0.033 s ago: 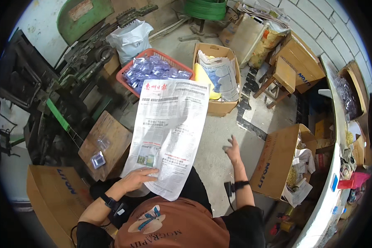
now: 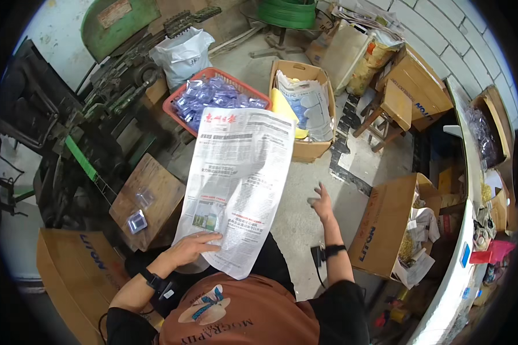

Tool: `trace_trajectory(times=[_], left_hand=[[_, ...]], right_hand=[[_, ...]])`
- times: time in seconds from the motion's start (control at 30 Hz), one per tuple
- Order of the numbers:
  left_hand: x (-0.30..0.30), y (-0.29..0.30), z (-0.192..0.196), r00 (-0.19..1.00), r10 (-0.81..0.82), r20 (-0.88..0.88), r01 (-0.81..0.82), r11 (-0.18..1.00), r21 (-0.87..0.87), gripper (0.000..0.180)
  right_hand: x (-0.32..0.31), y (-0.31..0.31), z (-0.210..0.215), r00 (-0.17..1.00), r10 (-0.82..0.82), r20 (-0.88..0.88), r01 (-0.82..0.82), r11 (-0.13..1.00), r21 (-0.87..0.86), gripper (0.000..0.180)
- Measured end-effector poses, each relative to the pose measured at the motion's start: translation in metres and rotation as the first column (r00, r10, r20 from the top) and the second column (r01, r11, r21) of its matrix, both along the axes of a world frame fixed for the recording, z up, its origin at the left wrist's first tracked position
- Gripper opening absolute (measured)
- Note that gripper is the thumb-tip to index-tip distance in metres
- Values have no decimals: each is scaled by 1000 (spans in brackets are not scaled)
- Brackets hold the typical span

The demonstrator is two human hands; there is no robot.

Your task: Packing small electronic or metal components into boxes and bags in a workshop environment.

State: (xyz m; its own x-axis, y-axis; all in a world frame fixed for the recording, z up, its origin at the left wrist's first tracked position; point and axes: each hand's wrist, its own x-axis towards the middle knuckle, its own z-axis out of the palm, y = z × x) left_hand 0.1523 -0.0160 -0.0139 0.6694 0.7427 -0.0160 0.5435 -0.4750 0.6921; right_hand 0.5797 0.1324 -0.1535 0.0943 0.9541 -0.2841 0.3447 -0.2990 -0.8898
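A large printed newspaper sheet [image 2: 244, 167] spreads over my lap, its far end reaching the red basket [image 2: 181, 122]. On its near left part lies my left hand [image 2: 197, 246], fingers stretched flat over the paper. My right hand [image 2: 322, 204] is in the air to the right of the sheet, apart from it, open and with nothing in it. Many clear, bluish plastic pieces [image 2: 213, 96] fill the basket. Beside my left knee, two clear plastic pieces [image 2: 137, 221] rest on a wooden board [image 2: 158, 187].
An open carton [image 2: 311, 150] holding newspaper and something yellow stands ahead. To my right is a carton [image 2: 383, 221] with crumpled paper, and behind it a wooden stool [image 2: 398, 103]. Dark machinery [image 2: 69, 121] stands at left, near another carton [image 2: 77, 276]. A white sack [image 2: 184, 57] stands behind the basket.
The newspaper has shifted slightly to the right and its surface ripples differently. My right hand has moved a little left and away from me. The left hand stays on the paper.
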Motion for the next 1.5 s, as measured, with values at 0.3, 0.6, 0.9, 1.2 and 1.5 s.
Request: trace_trajectory(times=[0.3, 0.6, 0.9, 1.2, 1.5], left_hand=[[-2, -7, 32, 974, 119, 194, -66, 963, -260, 54], [-40, -10, 25, 897, 336, 289, -89, 775, -625, 25], [-88, -59, 1, 726, 674, 136, -561, 695, -450, 28], [-97, -85, -12, 670, 742, 30, -624, 585, -518, 24], [-102, -60, -31, 347, 938, 27, -502, 210, -839, 20]], right_hand=[[-76, 124, -23, 618, -13, -786, 52, 998, 24, 53], [-68, 121, 76, 609, 43, -792, 6, 998, 58, 27], [31, 6, 61, 894, 411, -180, -397, 911, 112, 7], [101, -46, 24, 959, 271, -88, -285, 906, -312, 26], [-53, 47, 129, 720, -197, -665, -48, 942, -332, 27]])
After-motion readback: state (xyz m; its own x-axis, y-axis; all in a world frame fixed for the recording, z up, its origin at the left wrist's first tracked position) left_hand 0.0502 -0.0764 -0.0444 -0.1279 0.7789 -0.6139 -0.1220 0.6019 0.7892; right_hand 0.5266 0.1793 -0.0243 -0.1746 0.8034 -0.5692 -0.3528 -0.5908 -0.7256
